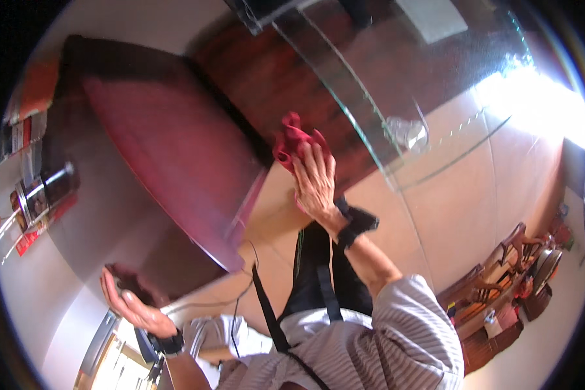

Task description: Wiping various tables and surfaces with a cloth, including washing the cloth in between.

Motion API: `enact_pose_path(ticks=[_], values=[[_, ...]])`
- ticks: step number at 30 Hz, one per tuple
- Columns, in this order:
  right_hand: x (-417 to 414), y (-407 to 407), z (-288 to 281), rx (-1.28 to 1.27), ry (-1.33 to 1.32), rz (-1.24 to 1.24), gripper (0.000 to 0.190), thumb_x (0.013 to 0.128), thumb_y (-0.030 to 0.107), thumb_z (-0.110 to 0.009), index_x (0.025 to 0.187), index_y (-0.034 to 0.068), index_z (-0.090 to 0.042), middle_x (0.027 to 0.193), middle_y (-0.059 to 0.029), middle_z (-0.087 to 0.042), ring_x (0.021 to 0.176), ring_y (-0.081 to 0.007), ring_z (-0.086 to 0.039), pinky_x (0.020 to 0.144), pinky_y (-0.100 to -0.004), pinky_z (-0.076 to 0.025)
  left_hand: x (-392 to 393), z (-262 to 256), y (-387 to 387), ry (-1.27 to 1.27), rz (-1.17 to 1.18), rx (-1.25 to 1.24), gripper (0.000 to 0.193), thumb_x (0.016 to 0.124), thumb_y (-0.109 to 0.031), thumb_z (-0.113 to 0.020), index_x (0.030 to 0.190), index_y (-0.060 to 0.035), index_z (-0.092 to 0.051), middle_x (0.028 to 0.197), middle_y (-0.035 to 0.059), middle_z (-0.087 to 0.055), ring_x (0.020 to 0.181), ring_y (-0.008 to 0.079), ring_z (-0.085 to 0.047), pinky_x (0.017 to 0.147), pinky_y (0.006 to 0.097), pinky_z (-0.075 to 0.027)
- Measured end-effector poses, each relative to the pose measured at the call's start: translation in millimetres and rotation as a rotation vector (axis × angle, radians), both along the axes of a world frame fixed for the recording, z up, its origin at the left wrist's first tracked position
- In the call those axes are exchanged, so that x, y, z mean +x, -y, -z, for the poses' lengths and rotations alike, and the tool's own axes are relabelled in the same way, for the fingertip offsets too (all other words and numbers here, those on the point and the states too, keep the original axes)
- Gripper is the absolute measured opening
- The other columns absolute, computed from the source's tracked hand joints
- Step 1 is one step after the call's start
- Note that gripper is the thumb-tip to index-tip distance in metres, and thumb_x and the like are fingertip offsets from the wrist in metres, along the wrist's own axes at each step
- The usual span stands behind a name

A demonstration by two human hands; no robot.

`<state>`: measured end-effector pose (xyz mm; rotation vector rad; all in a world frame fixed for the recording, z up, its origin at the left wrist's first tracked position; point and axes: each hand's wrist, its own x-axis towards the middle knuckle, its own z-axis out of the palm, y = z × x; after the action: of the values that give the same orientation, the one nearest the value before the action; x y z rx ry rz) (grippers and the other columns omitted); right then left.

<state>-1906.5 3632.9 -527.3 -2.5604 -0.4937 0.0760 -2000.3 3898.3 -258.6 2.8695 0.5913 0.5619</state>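
Note:
My right hand (316, 183) lies with its fingers extended on a crumpled red cloth (297, 139), pressing it to the edge of a reddish-brown wooden surface (253, 83). Left of the cloth stands a dark piece of furniture (83, 146) with a glossy maroon panel (170, 151). My left hand (137, 309) is at the lower left by the dark furniture's edge, palm partly turned up, with nothing in it. A dark reflection of its fingers appears in the glossy surface. Both wrists wear black bands.
Right of the cloth, a clear glass sheet (370, 97) juts past the wood, with a clear glass object (409, 134) near its edge. A transparent jar (34, 197) stands far left. Wooden chairs (512, 251) are at right. A dark cable (236, 312) crosses the tiled floor (448, 204).

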Motion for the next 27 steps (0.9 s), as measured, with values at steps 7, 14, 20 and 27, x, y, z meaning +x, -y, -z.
enact_pose_path(ticks=[7, 14, 20, 27], values=[[7, 77, 4, 0.018, 0.133, -0.224, 0.036, 0.072, 0.012, -0.054, 0.108, 0.014, -0.059, 0.128, -0.0049, -0.045, 0.122, -0.0279, -0.037, 0.093, -0.0503, -0.03, -7, 9, -10, 0.09, 0.032, -0.033, 0.041, 0.093, -0.024, -0.036, 0.121, 0.0039, -0.046, 0.123, 0.0173, -0.048, 0.114, 0.0287, -0.045, 0.099, 0.0402, -0.031], [-18, 176, 12, 0.01, -0.093, 0.489, 0.022, 0.075, 0.008, -0.058, 0.097, 0.008, -0.06, 0.099, -0.011, -0.056, 0.093, -0.0317, -0.052, 0.077, -0.0401, -0.045, -18, -3, -29, 0.051, 0.075, 0.204, 0.038, 0.092, -0.024, -0.038, 0.115, 0.0034, -0.051, 0.117, 0.0159, -0.053, 0.113, 0.0299, -0.045, 0.098, 0.0414, -0.032], [2, 295, 38, 1.107, -0.393, 0.931, 0.028, 0.08, 0.001, -0.051, 0.107, -0.001, -0.058, 0.085, -0.0057, -0.062, 0.066, -0.0121, -0.056, 0.059, -0.0228, -0.045, -2, -26, 71, 0.138, 0.092, 0.12, 0.037, 0.092, -0.017, -0.035, 0.123, 0.003, -0.042, 0.133, 0.0186, -0.035, 0.124, 0.031, -0.033, 0.102, 0.0443, -0.025], [106, 325, 48, 1.176, -0.286, 0.671, 0.028, 0.081, 0.007, -0.053, 0.106, -0.001, -0.059, 0.095, -0.0045, -0.058, 0.084, -0.0118, -0.052, 0.072, -0.0225, -0.042, 25, 70, 264, -0.222, 0.512, -0.501, 0.042, 0.078, -0.004, -0.045, 0.12, 0.0022, -0.044, 0.132, 0.0191, -0.038, 0.126, 0.0352, -0.029, 0.104, 0.0458, -0.021]])
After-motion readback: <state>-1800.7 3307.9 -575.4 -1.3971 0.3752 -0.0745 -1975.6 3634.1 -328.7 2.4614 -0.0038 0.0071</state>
